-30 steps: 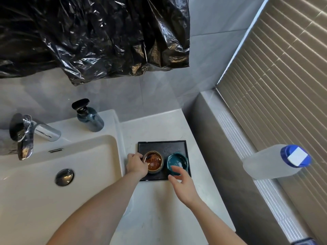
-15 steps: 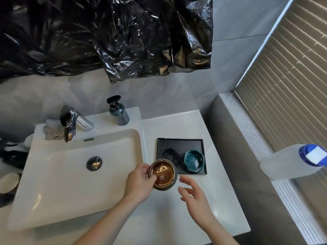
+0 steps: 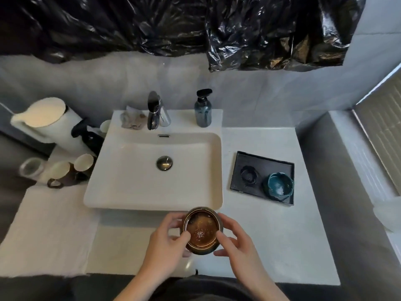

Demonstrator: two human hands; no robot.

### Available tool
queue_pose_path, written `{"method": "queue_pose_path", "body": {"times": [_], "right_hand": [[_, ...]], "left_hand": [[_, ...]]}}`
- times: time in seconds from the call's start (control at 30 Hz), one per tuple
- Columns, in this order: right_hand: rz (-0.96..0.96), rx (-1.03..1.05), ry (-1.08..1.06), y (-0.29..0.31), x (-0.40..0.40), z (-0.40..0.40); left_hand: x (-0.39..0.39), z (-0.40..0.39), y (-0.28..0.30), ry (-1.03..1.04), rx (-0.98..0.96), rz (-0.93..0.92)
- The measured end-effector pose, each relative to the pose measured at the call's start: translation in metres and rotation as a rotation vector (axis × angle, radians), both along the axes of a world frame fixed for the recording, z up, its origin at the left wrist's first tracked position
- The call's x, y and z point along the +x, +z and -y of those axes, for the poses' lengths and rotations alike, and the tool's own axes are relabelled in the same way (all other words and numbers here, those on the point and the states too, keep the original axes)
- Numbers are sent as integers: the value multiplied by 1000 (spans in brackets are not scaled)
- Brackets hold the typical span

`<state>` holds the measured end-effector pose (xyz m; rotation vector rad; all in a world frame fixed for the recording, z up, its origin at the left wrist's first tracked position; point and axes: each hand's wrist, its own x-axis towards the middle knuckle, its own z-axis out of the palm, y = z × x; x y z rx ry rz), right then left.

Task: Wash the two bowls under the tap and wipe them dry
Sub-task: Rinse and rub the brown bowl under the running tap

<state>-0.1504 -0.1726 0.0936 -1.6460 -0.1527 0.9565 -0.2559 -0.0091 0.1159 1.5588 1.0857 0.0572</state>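
A small brown glazed bowl [image 3: 202, 232] is held in the air just in front of the white sink [image 3: 121, 192]. My left hand [image 3: 168, 244] grips its left side, thumb over the rim. My right hand [image 3: 235, 242] cups its right side with curled fingers. A teal bowl [image 3: 278, 186] stands on the black tray [image 3: 263, 161] on the counter to the right of the sink. The chrome tap [image 3: 155, 114] stands at the back of the sink; no water is visible.
A blue pump bottle [image 3: 202, 111] stands right of the tap, a crumpled cloth [image 3: 132, 121] left of it. A paper towel roll [image 3: 46, 122], a black pump bottle [image 3: 86, 135] and several cups [image 3: 63, 170] crowd the left side. A white towel [image 3: 50, 231] lies front left.
The brown bowl was lifted off the tray by my left hand and carried left to the front of the sink. My right hand came onto it. The view swung left.
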Motion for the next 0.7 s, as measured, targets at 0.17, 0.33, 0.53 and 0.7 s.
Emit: {"method": "queue_pose_path", "body": {"times": [0.17,0.33,0.53,0.7], "right_hand": [[29,23,-69,6,-30,-42],[52,57,-145,9,-71,-93],[76,21,-225,6,-124,-161],[96,-4,-246,4,-135,-195]], "left_hand": [[-33,-37,8,-17,-21,63],[-69,-99,7,-100,-115,123],[-105,-172,-4,-192,-146,144],[-114,-204,-12,-213,-148,176]]}}
